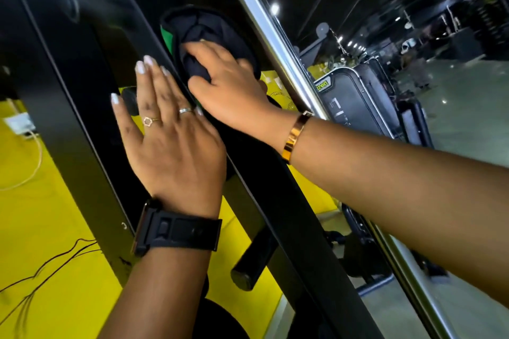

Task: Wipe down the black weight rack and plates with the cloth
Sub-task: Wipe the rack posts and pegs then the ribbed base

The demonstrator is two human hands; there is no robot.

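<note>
Gripping the bunched dark cloth (209, 33), the right hand (228, 77) pressed it against a plate (167, 37) with a green edge, which sat high on the black rack (71, 124). The fingers and thumb were curled round the fabric. The left hand (170, 140) lay flat on the frame just beside the plate, with fingers straight and holding nothing.

Several things could have gone wrong from this position. The cloth was folded into a thick ball, so probably only a small part touched the surface, and the rim and the hidden back face of the plate could have been missed. How firmly the plate sat could not be seen; a hard push might have turned or moved it, and the left fingers were close enough to be pinched. The bracelet (293, 136) on the right wrist was near the shiny bar (275, 44) and might have scratched it during a wide stroke. A loose corner of fabric could also have caught on the empty peg (253, 261) lower down.
</note>
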